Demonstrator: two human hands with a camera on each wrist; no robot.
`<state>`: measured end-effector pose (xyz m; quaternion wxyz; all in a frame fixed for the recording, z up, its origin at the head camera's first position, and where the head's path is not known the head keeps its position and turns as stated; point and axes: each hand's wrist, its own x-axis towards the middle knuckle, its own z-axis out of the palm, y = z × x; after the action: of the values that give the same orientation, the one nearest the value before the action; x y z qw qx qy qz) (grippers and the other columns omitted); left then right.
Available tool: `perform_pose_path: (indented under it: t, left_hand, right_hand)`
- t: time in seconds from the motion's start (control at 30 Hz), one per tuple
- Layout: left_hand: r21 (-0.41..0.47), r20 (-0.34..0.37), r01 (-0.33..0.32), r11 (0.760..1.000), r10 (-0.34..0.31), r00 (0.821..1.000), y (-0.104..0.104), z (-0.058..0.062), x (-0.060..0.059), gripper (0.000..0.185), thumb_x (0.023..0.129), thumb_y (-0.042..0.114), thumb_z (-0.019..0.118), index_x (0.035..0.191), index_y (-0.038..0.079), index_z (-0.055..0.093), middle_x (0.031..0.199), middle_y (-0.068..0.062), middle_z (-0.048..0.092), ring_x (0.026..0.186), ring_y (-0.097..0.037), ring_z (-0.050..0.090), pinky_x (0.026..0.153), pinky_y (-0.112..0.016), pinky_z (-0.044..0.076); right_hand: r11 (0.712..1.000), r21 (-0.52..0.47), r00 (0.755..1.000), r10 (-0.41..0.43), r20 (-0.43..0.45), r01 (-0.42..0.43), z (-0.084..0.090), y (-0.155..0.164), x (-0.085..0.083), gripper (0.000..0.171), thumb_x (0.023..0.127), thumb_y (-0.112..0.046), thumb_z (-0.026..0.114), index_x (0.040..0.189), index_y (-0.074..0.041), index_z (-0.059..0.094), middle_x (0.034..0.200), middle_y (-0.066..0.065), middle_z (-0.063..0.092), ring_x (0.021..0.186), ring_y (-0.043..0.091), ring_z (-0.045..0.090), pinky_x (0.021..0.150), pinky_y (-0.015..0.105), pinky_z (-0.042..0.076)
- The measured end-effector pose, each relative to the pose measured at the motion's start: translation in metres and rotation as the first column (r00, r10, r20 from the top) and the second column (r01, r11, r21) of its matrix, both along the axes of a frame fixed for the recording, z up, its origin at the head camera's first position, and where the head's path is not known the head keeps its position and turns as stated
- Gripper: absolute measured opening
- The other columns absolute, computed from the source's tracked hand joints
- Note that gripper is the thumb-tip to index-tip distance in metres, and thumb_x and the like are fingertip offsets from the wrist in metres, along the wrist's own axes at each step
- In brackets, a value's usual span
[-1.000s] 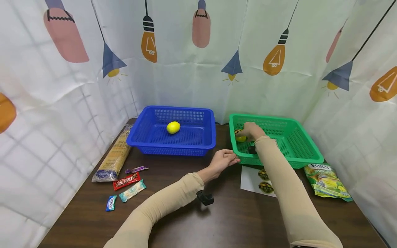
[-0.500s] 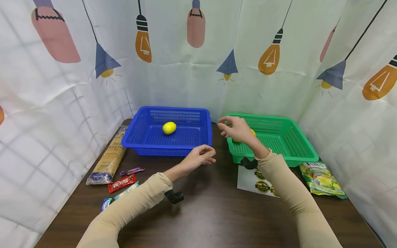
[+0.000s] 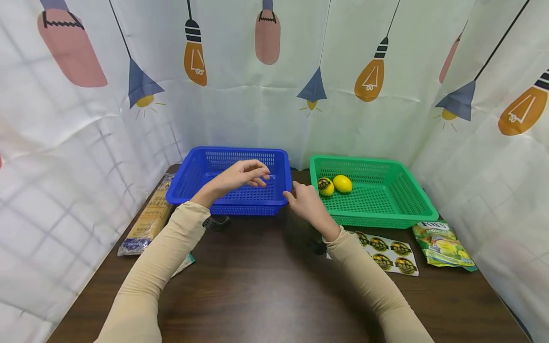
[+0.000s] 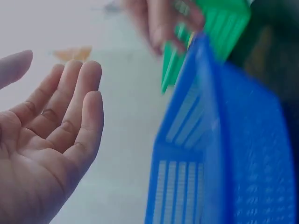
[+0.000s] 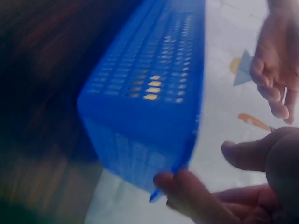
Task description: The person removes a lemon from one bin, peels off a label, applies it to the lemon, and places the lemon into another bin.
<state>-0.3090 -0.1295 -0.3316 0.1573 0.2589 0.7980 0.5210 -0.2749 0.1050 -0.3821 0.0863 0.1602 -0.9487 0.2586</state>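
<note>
A person in beige sleeves worked over a dark desk (image 3: 266,286) ringed by curtains printed with light bulbs. The left hand (image 3: 240,175) hovered above the blue basket (image 3: 195,181) at the far left, its fingers loosely relaxed and holding nothing, as the left wrist view confirmed with an open palm. The right hand (image 3: 305,204) sat at the basket's near right corner, fingertips (image 5: 175,183) touching the rim and the thumb free of it, grasping nothing that could be made out. Whatever lay on the blue basket's floor was hidden behind the left hand. In the green basket (image 3: 407,200) to the right, two lemons (image 3: 335,185) rested side by side, touching, near its far left corner. A pasta packet (image 3: 147,221) lay along the desk's left edge, a sheet of round stickers (image 3: 388,250) sat in front of the green basket, and a green snack bag (image 3: 443,245) lay near the right edge. Judging by the posture, both hands were closing on the blue basket, the left about to reach down inside it; that move would call for lowering the left hand past the rim and curling its fingers around whatever lay within.
</note>
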Motion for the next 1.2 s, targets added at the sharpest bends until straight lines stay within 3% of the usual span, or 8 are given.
perform_pose_path:
  t: [0.13,0.3,0.5,0.67,0.73,0.83,0.97,1.2]
  left_hand:
    - [-0.078,-0.063,-0.095,0.992,0.09,0.994,-0.018,0.002,-0.026,0.043,0.104,0.042,0.048,0.131,0.009,0.056,0.131,-0.017,0.063,0.113,-0.028,0.067,0.105,-0.046,0.052]
    - [-0.208,-0.103,-0.208,0.956,0.19,0.976,-0.042,-0.008,-0.057,0.048,0.105,0.039,0.045,0.136,0.003,0.052,0.134,-0.024,0.059,0.119,-0.041,0.062,0.108,-0.052,0.048]
    - [-0.246,-0.09,-0.302,0.921,0.288,0.953,-0.053,-0.015,-0.087,0.053,0.106,0.036,0.044,0.142,-0.002,0.045,0.14,-0.029,0.053,0.124,-0.043,0.058,0.11,-0.054,0.046]
    - [-0.355,-0.119,-0.405,0.843,0.389,0.914,-0.055,-0.028,-0.101,0.052,0.105,0.034,0.047,0.142,-0.003,0.046,0.146,-0.028,0.048,0.133,-0.044,0.05,0.113,-0.054,0.043]
    - [-0.439,-0.116,-0.405,0.802,0.397,0.911,-0.056,-0.037,-0.104,0.054,0.104,0.033,0.049,0.144,-0.003,0.044,0.15,-0.028,0.043,0.138,-0.045,0.044,0.115,-0.056,0.04]
    - [-0.572,-0.082,-0.335,0.748,0.355,0.931,-0.057,-0.049,-0.106,0.061,0.102,0.032,0.051,0.149,-0.005,0.036,0.155,-0.03,0.035,0.142,-0.046,0.035,0.117,-0.058,0.036]
    - [-0.666,-0.025,-0.247,0.704,0.31,0.95,-0.054,-0.057,-0.11,0.065,0.1,0.029,0.056,0.151,-0.005,0.032,0.153,-0.03,0.036,0.139,-0.045,0.04,0.114,-0.055,0.04]
    - [-0.72,-0.043,-0.249,0.648,0.317,0.947,-0.045,-0.059,-0.111,0.057,0.097,0.026,0.063,0.141,0.0,0.038,0.139,-0.027,0.048,0.118,-0.037,0.05,0.101,-0.051,0.047]
  right_hand:
    - [0.999,-0.027,0.999,-0.045,-0.03,0.045,-0.01,-0.006,-0.005,0.029,0.101,-0.027,0.059,0.101,0.0,0.067,0.06,0.006,0.055,0.047,0.016,0.049,0.043,0.022,0.037]
    - [0.998,-0.051,0.998,-0.044,-0.035,0.042,-0.023,-0.009,-0.007,0.029,0.099,-0.027,0.062,0.08,-0.005,0.061,0.057,0.0,0.041,0.047,0.012,0.043,0.044,0.019,0.03]
    - [0.988,-0.132,0.997,-0.08,0.005,0.08,-0.027,-0.008,-0.007,0.024,0.096,-0.028,0.066,0.088,-0.005,0.068,0.055,-0.002,0.044,0.046,0.011,0.043,0.045,0.019,0.03]
    - [0.985,-0.149,0.996,-0.084,0.001,0.084,-0.022,-0.008,-0.009,0.024,0.096,-0.028,0.066,0.09,-0.005,0.07,0.055,-0.001,0.047,0.046,0.011,0.044,0.045,0.019,0.03]
    - [0.986,-0.145,0.997,-0.08,-0.003,0.079,-0.022,-0.008,-0.01,0.025,0.096,-0.028,0.066,0.091,-0.005,0.07,0.055,-0.001,0.045,0.046,0.011,0.043,0.045,0.019,0.029]
    - [0.989,-0.127,0.997,-0.079,-0.002,0.078,-0.022,-0.01,-0.01,0.026,0.097,-0.028,0.065,0.092,-0.003,0.07,0.055,-0.003,0.04,0.046,0.01,0.04,0.045,0.018,0.028]
    - [0.988,-0.126,0.995,-0.095,-0.002,0.094,-0.024,-0.011,-0.01,0.027,0.096,-0.028,0.066,0.095,-0.002,0.071,0.056,-0.004,0.038,0.048,0.009,0.04,0.046,0.018,0.028]
    - [0.985,-0.135,0.993,-0.113,-0.037,0.107,-0.025,-0.01,-0.01,0.029,0.095,-0.028,0.068,0.102,0.0,0.073,0.057,-0.004,0.039,0.048,0.009,0.039,0.046,0.018,0.027]
